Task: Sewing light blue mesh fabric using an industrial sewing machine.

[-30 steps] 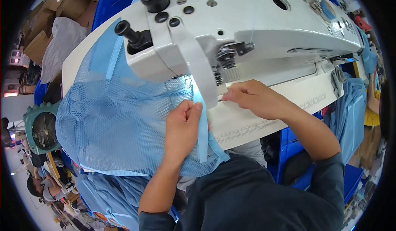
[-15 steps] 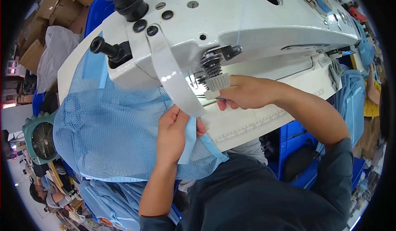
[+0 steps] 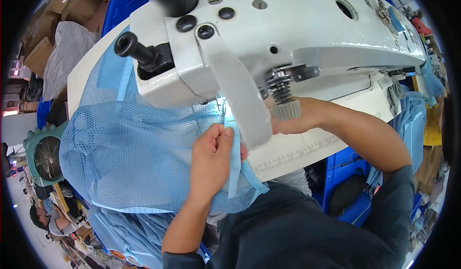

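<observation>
My left hand [image 3: 210, 158] is closed on a light blue fabric strip [image 3: 234, 175], thumb laid along it just below the lit needle area. The strip runs up under the head of a white sewing machine [image 3: 240, 53]. Blue mesh fabric [image 3: 125, 158] spreads out to the left of that hand, with a flat blue band along its lower edge. My right hand [image 3: 308, 115] is at the machine's right side, behind a ribbed tension knob [image 3: 287, 109] and a white curved guard [image 3: 242, 101]. Its fingers are hidden there, and so is anything in them.
The pale machine table [image 3: 288, 153] bears a printed ruler along its near edge. A green fan [image 3: 45, 153] stands at left. Blue drawers [image 3: 343, 163] are below right. Piled blue fabric [image 3: 129, 235] lies lower left; another person [image 3: 53, 218] is beyond it.
My view has shifted, so the machine appears farther right and lower. The left hand has moved up and right with the strip, nearer the needle. My right fingers have become hidden.
</observation>
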{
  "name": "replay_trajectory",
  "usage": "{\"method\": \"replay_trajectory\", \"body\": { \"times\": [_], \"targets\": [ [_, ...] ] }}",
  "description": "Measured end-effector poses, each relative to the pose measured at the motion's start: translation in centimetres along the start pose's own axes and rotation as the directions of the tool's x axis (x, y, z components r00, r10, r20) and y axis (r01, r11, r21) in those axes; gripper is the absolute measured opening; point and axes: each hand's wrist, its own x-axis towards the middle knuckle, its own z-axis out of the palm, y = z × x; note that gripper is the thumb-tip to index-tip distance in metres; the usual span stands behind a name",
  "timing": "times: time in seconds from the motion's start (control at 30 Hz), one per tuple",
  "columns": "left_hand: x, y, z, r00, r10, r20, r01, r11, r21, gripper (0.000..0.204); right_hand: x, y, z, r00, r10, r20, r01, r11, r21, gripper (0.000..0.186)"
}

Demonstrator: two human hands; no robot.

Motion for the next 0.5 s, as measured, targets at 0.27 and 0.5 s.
{"method": "replay_trajectory", "body": {
  "times": [0.27, 0.5],
  "targets": [
    [0.0, -0.2, -0.1, 0.999, -0.037, -0.018, 0.036, 0.998, -0.054, 0.029, 2.1, -1.1, -0.1, 0.991, 0.109, 0.078, -0.103, 0.992, -0.076, 0.034],
    [0.2, -0.6, -0.2, 1.0, 0.029, 0.001, -0.029, 0.999, -0.027, 0.028, 2.1, -0.7, -0.3, 0.987, 0.137, 0.079, -0.145, 0.983, 0.11, 0.03]
  ]
}}
